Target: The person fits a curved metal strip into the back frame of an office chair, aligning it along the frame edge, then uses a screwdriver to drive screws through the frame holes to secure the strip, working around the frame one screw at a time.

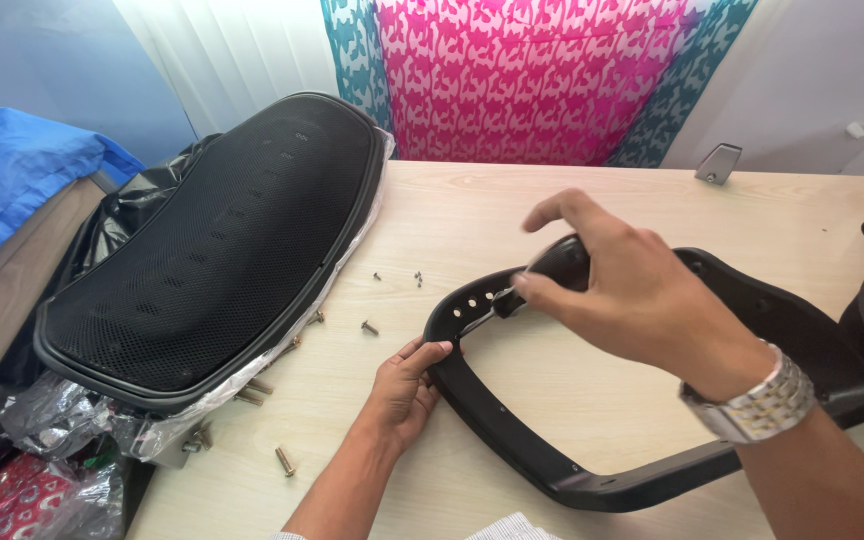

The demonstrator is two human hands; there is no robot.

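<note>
Left hand [404, 385] clamped on near-left curve of black plastic chair frame [512, 430], thumb on top. Right hand [622, 290] pinching black-handled screwdriver [552, 268], tip at row of holes in frame's top-left bend. Frame flat on light wooden table [572, 200], looping from between hands out under right wrist. Loose screws [369, 327] and bolts [285, 460] just left of left hand. Beyond them, black mesh seat back [222, 240] on clear plastic wrap [202, 405] at table's left edge. Bare tabletop beyond right hand. Crinkled red patterned packet [22, 495] far lower left.
</note>
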